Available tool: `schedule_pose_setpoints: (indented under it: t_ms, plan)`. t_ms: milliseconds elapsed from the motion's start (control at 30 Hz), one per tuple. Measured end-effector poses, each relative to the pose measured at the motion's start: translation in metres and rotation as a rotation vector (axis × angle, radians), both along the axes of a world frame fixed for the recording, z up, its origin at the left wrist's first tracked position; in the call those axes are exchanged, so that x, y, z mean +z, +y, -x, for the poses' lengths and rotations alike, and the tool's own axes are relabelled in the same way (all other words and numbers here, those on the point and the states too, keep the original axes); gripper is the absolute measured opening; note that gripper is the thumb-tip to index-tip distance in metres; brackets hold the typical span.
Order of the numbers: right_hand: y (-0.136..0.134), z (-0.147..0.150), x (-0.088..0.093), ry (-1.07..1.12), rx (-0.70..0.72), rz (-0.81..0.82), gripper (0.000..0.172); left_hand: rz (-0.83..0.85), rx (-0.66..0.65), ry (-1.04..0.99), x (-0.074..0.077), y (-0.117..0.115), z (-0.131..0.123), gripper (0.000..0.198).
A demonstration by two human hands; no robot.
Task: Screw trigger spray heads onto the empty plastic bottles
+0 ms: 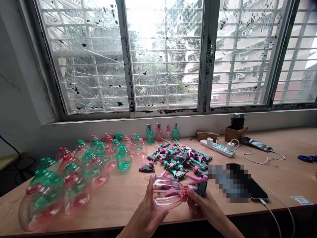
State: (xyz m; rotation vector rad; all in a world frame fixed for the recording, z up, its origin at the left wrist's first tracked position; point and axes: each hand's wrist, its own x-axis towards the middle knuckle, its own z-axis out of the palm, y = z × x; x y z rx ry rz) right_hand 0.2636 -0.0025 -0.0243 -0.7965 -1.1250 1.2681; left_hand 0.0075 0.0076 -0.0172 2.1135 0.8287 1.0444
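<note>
A clear pink spray bottle (pixel 169 198) lies on its side in the air over the table's front edge, its neck toward the right. My left hand (pixel 148 206) is closed around its base end. At the neck, the fingers of my right hand (pixel 201 201) grip the pink collar of a black and pink spray head (pixel 201 185). The head sits at the bottle's mouth, and its thin tube shows inside the bottle; how tightly it is fastened I cannot tell. Just behind my hands lies a heap of loose spray heads (pixel 180 157) in pink, teal and black.
Several open pink and green bottles (pixel 71 178) stand at the left. By the wall are several bottles with spray heads (pixel 150 135). A power strip (pixel 218 147), phones (pixel 247 181), white cables, a small cardboard box (pixel 235 133) and blue-handled scissors (pixel 307 158) occupy the right.
</note>
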Motion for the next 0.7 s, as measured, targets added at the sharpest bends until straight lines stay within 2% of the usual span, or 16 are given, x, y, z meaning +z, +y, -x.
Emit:
schedule_pose_setpoints:
  t_ms: [400, 567, 700]
  plan:
    - [0.001, 0.001, 0.000, -0.008, -0.001, -0.011, 0.052, 0.081, -0.071, -0.048, 0.011, -0.003, -0.002, 0.096]
    - [-0.001, 0.002, 0.001, 0.011, -0.022, 0.012, 0.056, 0.021, -0.051, 0.043, 0.009, -0.002, 0.006, 0.100]
    - [-0.001, 0.001, 0.001, 0.013, -0.017, 0.015, 0.056, 0.013, -0.046, 0.026, 0.009, -0.005, 0.006, 0.097]
